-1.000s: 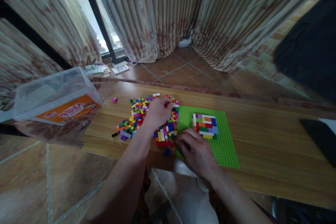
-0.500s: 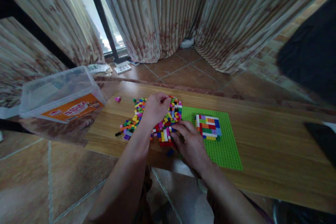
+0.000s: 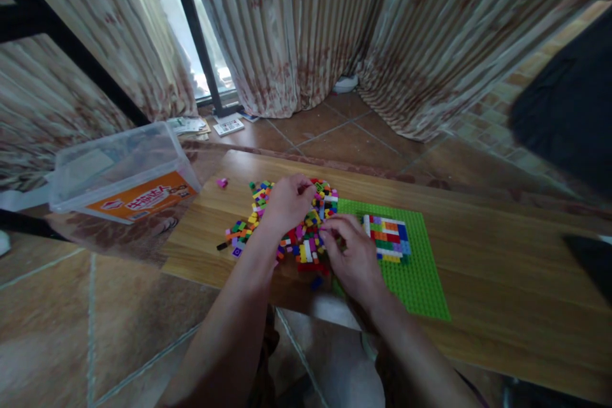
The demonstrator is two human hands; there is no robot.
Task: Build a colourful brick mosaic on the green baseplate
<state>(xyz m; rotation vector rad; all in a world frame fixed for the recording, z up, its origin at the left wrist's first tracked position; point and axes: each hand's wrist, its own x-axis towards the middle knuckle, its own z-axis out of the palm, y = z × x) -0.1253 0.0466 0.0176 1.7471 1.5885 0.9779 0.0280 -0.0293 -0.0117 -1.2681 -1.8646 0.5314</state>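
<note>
Toy bricks (image 3: 313, 218) heaped, left hand (image 3: 291, 203) above, right hand (image 3: 352, 254) near green baseplate (image 3: 415, 285)

Right hand (image 3: 354, 256) — farther forward

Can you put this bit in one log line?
left hand: over brick pile | right hand: at pile's edge | built block: on green board

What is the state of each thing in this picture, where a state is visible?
Left hand: fingers curled, over the brick pile
Right hand: fingers bent, at the pile's edge
Brick pile: loose, spread out
Joined bricks: packed together on the baseplate
Baseplate: lying flat, partly covered
Plastic box: upright, apparently lidless
Curtains: hanging, partly open
</note>
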